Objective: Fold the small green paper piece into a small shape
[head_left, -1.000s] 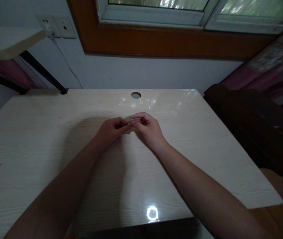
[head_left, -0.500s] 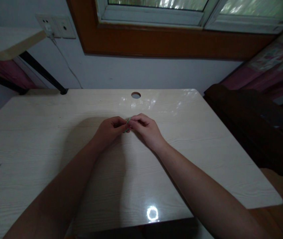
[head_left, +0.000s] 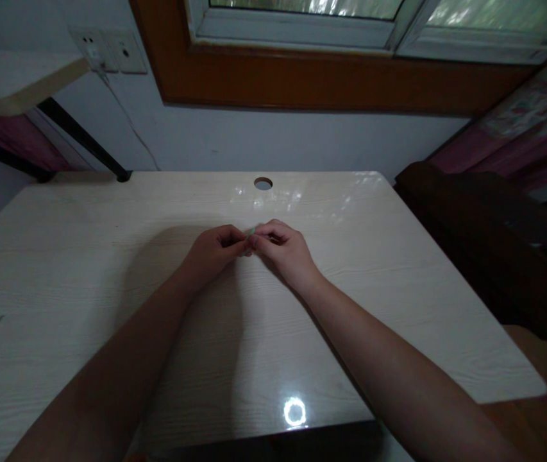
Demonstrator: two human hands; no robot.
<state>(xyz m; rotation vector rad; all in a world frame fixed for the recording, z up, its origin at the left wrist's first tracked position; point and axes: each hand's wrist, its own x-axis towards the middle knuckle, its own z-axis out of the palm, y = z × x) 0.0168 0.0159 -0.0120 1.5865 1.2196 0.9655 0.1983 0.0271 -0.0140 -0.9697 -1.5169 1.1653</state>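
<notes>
My left hand [head_left: 213, 251] and my right hand [head_left: 283, 249] meet fingertip to fingertip over the middle of a pale wooden desk [head_left: 85, 269]. Both are closed in a pinch on one small, thin, pale green thing [head_left: 251, 233] that shows only as a sliver between the fingers. It is too small and too hidden to name. Both forearms reach in from the bottom of the head view and rest low over the desk.
A round cable hole [head_left: 263, 183] sits near the desk's far edge. A wall socket with a cord [head_left: 95, 54] and a small shelf [head_left: 13, 77] are at the upper left. A dark piece of furniture [head_left: 485, 237] stands right of the desk, under the window.
The green thing showed as a longer strip a second ago; now only a short tip shows between the pinching fingers. Both hands have stayed in the same place.
</notes>
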